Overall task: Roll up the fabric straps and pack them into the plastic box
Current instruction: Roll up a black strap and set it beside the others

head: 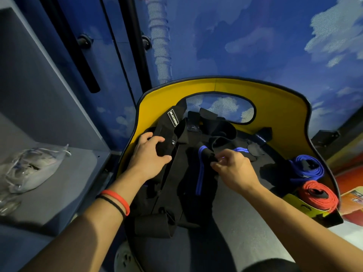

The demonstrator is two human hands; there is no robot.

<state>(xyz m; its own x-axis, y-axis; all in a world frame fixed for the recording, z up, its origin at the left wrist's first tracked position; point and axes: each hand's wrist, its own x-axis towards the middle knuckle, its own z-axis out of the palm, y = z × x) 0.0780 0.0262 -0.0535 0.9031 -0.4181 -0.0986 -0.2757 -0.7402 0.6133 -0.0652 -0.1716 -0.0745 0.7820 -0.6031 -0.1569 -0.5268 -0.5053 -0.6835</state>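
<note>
1. Where the frame's lower left shows a grey shelf (59, 173), lying there: a clear plastic bag (29, 169), crumpled, contents too blurred to tell.
2. Left of centre, on the left wrist: an orange band (117, 199) and a thin black one beside it.
3. Just above, left hand (151, 154) closed around a fold of black strap (170, 138), thumb under, fingers over; a white label on the strap higher up.
4. At centre, heaped on a yellow-rimmed seat (216, 85): more black straps, one with blue stripes (199, 173).
5. Right of centre, right hand (233, 169) pinching the striped strap's end, fingertips together.
6. At the right edge of the seat, already rolled: a blue roll (306, 165) and, touching it below, a red roll (318, 195).
7. Plastic box: cannot tell where.
</note>
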